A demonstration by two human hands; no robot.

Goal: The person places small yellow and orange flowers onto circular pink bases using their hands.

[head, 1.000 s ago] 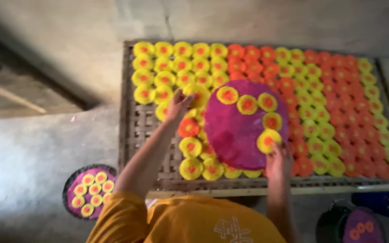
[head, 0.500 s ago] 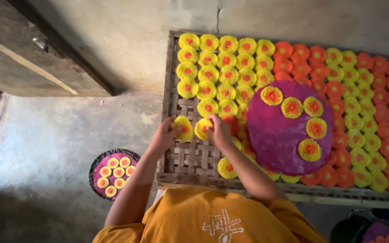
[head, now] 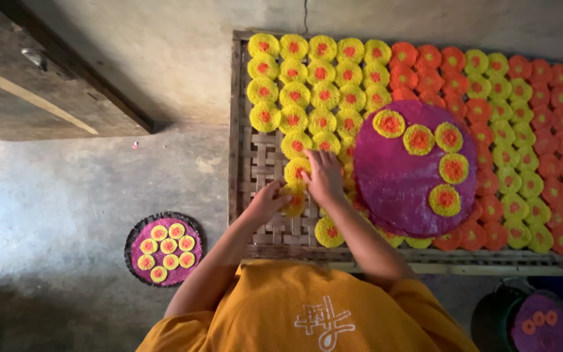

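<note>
Your left hand [head: 265, 203] is low on the woven bamboo rack [head: 255, 156], left of frame centre, fingers curled loosely onto a yellow disc with a red centre [head: 292, 199]. They touch its left edge; can't tell if they actually grip it.

Your right hand [head: 324, 177] sits just right of that, palm down, fingers spread flat over the same disc and the yellow discs next to it. Not clenched, pressing rather than pinching as far as I can see. The two hands are nearly touching.

That disc lies on the rack's bare weave near the lower left, at the bottom end of the block of yellow discs [head: 320, 72] that fills the rack's upper left. Another yellow disc [head: 329, 233] lies alone just below your right wrist, near the rack's front edge.

A big round purple tray [head: 402, 182] rests on top of the discs, right of centre, carrying five yellow-and-orange discs along its upper and right rim. Orange and green-yellow discs [head: 529, 130] cover the rack's right side.

On the floor [head: 53, 215] at lower left there's a smaller purple tray [head: 164, 248] with seven yellow discs. A dark bucket [head: 500, 316] sits at lower right. A wooden plank [head: 40, 85] is at upper left.
</note>
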